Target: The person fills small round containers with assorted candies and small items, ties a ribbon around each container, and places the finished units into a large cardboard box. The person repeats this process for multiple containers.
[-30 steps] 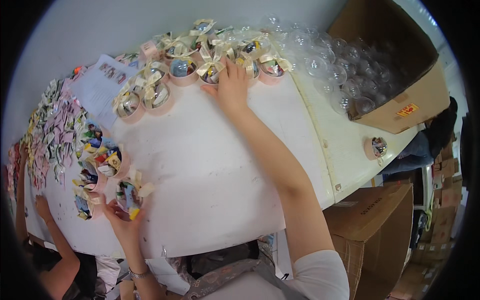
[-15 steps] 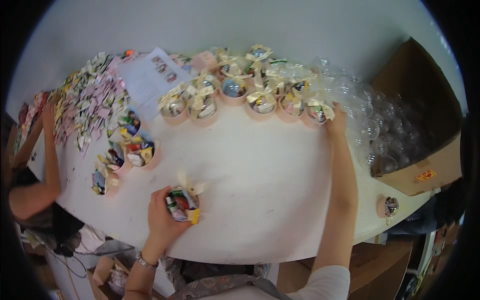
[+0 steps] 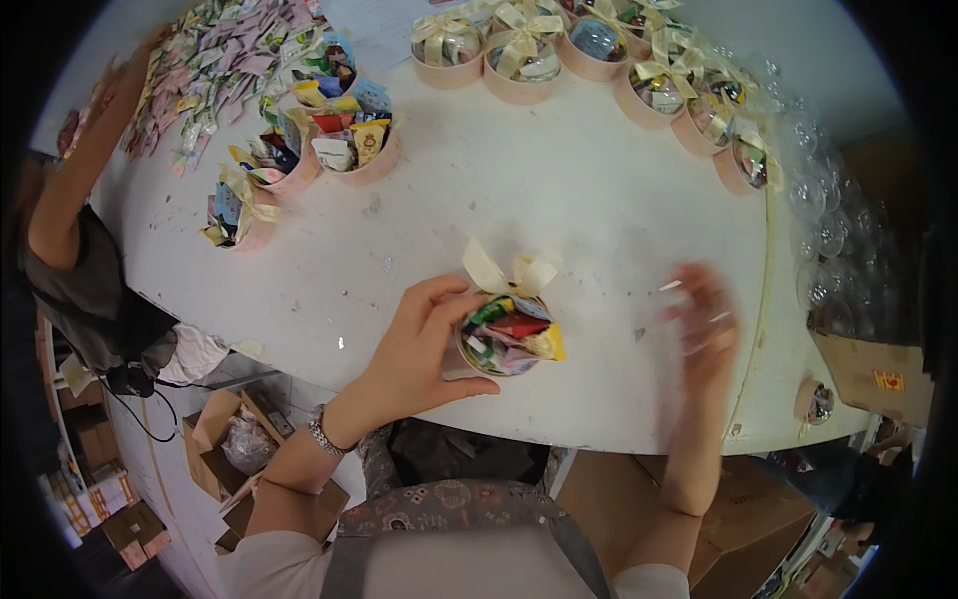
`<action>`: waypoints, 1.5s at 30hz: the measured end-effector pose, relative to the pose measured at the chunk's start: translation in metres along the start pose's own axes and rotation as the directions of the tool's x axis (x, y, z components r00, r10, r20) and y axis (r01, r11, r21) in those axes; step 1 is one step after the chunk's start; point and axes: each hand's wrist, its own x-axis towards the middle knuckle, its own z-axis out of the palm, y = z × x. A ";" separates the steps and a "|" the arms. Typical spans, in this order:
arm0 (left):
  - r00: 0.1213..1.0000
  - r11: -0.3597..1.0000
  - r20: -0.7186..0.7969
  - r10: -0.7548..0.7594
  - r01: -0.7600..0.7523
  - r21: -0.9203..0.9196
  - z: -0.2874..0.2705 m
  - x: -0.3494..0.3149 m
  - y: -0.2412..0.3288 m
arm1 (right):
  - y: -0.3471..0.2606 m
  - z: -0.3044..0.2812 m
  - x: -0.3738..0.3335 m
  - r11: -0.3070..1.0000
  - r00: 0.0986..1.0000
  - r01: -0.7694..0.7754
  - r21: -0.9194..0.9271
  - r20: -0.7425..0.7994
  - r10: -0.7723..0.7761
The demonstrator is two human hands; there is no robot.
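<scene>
My left hand (image 3: 424, 344) curves round the left side of a small round pink tub (image 3: 467, 351), its thumb along the near side. The tub is packed with wrapped snacks in green, red, purple and yellow, and a cream ribbon bow (image 3: 514, 268) stands up at its far rim. To the right, above the table, my right hand (image 3: 704, 324) is smeared by motion. Bright glints at its fingers look like a clear plastic dome (image 3: 720, 317) in its grip; the outline is mostly lost.
Several filled pink tubs (image 3: 367, 172) stand at the left, several domed, ribboned ones (image 3: 524, 88) at the back. Loose sachets (image 3: 235, 60) are heaped back left, near a co-worker's arm (image 3: 100, 130). Clear domes (image 3: 833, 235) spill from a cardboard box (image 3: 868, 374). A small tub (image 3: 804, 401) sits at the right.
My right hand has come back from beside the domes at the far right toward me. The view has shifted; my left hand still has the filled tub.
</scene>
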 end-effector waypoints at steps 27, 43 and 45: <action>0.873 0.992 0.474 0.115 -0.079 -0.095 -0.027 0.056 0.003 | 0.017 0.110 -0.055 0.492 0.784 0.618 -0.613 0.441 -0.436; 0.794 0.919 0.500 -0.346 0.394 0.011 -0.056 0.051 0.022 | 0.023 0.103 -0.052 0.630 0.815 0.575 -0.522 0.437 -0.381; 0.719 0.774 0.507 -0.476 0.616 -0.146 -0.055 0.055 0.026 | 0.022 0.105 -0.053 0.636 0.818 0.569 -0.521 0.437 -0.374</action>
